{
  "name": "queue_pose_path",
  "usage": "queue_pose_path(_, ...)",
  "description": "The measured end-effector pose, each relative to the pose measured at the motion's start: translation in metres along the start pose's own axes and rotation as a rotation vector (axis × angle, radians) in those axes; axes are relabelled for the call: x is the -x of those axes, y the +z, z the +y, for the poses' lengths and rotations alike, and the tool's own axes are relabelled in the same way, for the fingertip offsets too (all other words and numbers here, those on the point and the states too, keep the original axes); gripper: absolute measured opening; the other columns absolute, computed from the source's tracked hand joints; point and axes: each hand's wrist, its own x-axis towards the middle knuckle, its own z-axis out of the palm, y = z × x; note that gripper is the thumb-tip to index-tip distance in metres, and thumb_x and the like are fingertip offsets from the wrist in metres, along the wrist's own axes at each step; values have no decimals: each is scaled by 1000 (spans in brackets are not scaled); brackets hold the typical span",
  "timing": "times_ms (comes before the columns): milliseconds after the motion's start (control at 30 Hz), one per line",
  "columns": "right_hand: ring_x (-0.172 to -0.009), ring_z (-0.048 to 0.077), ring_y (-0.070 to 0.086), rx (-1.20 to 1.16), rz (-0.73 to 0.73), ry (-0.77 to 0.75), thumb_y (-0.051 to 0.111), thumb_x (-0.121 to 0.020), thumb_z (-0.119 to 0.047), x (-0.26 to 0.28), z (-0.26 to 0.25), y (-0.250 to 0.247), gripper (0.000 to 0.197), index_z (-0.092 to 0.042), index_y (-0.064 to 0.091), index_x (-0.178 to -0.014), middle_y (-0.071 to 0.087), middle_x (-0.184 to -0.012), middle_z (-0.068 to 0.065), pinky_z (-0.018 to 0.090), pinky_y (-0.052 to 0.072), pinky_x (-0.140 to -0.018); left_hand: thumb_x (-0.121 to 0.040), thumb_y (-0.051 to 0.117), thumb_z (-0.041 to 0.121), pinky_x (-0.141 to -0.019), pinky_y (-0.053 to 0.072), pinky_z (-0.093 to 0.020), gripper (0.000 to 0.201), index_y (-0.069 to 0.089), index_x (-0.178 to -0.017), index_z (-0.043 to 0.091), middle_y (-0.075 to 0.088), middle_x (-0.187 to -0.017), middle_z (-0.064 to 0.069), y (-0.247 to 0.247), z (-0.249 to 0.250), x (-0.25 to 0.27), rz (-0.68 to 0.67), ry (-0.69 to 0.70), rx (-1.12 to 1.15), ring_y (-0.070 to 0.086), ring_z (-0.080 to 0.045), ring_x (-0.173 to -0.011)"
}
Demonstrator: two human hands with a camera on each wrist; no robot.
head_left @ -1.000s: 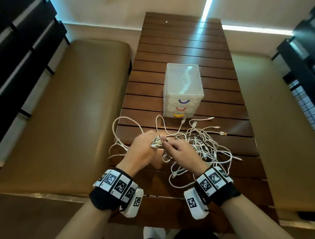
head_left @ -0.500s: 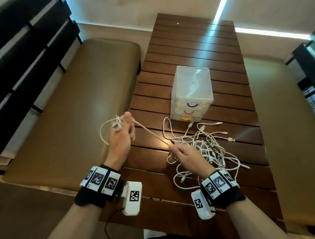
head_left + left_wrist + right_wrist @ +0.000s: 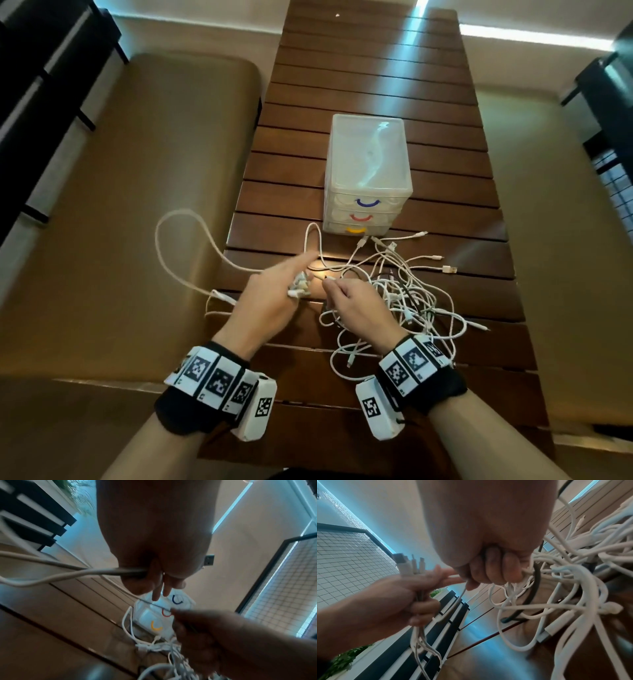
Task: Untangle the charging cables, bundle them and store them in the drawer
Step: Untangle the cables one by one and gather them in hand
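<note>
A tangle of white charging cables (image 3: 411,294) lies on the wooden table (image 3: 376,85), in front of a clear three-drawer unit (image 3: 368,164) whose drawers are closed. My left hand (image 3: 298,281) grips a bunch of cable plug ends (image 3: 300,287), with its index finger stretched forward. From that hand one cable loop (image 3: 164,246) hangs out left over the bench. My right hand (image 3: 330,282) pinches a cable at the tangle's left edge, close to the left hand. The right wrist view shows the plug ends (image 3: 411,563) sticking up from the left fist (image 3: 393,595) and my right fingers (image 3: 496,568) curled round cable.
Padded tan benches (image 3: 137,205) run along both sides of the table. The drawer handles are blue (image 3: 367,202), red and yellow from top down. Loose plug ends (image 3: 448,269) lie right of the tangle. Dark railings stand far left and right.
My left hand had swung out left, pulling a cable taut. Now it is back at the centre beside the right hand, and the drawn-out cable hangs in a slack loop over the bench.
</note>
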Motion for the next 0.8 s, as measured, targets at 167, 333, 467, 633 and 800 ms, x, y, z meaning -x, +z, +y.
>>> queue_pose_path(167, -65, 12, 58, -98, -9, -62, 43, -105, -37, 8, -2, -8, 43, -22, 65, -72, 64, -68, -2, 39, 47, -68, -101, 47, 30, -78, 45, -33, 19, 66, -101, 35, 59, -95, 14, 20, 4, -11, -156, -22, -58, 62, -17, -94)
queue_pose_path(333, -59, 8, 51, -115, -67, -55, 41, -105, -41, 16, 14, -15, 42, -19, 59, -75, 56, -67, -5, 31, 41, -60, -103, 52, 23, -56, 35, -15, 38, 56, -66, 34, 60, -66, 20, 2, 1, -15, 104, 8, 235, 54, 1, -62)
queue_pose_path(467, -61, 7, 52, -33, -77, -39, 39, -105, -42, 16, 29, -16, 40, -27, 54, -71, 55, -65, -9, 30, 41, -63, -105, 42, 36, -40, 24, -24, 39, 55, -70, 26, 43, -55, 4, -37, -7, -19, 432, -178, 657, 35, -8, -43)
queue_pose_path(633, -58, 4, 49, -1, -83, -21, 41, -105, -39, 16, 20, -13, 41, -31, 50, -66, 53, -61, -10, 26, 39, -61, -106, 48, 30, -61, 43, -16, 23, 70, -99, 30, 66, -89, 7, -56, -36, -20, 430, -142, 298, 60, -4, -75)
queue_pose_path(800, -61, 7, 53, 89, -86, -51, 41, -105, -39, 8, 1, -7, 43, -26, 53, -66, 57, -64, -8, 32, 42, -62, -93, 52, -9, -100, 47, -16, 58, 56, -138, 28, 55, -138, 17, -29, -24, -2, 201, 117, 178, 55, 9, -114)
